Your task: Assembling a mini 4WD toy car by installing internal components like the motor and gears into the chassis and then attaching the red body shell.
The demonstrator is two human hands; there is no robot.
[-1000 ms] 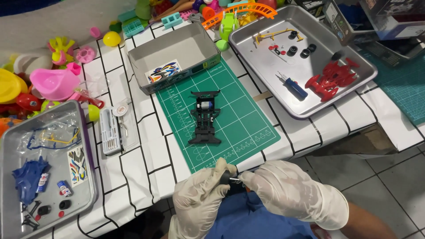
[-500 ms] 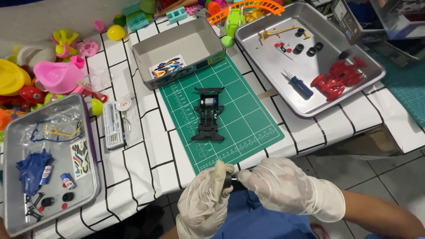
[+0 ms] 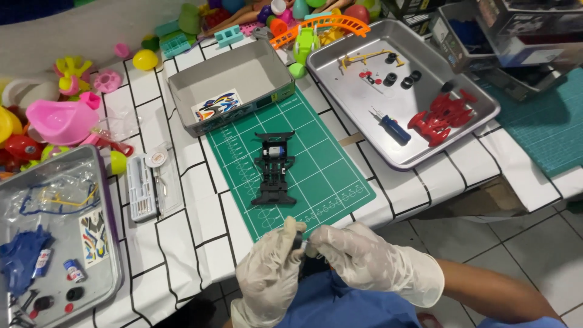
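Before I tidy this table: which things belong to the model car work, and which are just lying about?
In use:
- gloved left hand and gloved right hand, pinching a small dark part
- black plastic car chassis on green cutting mat
- red car body, blue-handled screwdriver, black wheels in steel tray

Lying about:
- pink plastic toy pot
- orange toy track
- yellow toy ball

Light is bright and even, falling from overhead, and colours read clearly. Shadows are soft and short, such as the one under the black chassis [image 3: 274,170] on the green cutting mat [image 3: 291,164]. The metal tray [image 3: 346,130] at the table's far right corner shows dull glare on its floor. The gloved hands are slightly soft; boxes beyond that corner smear with blur.
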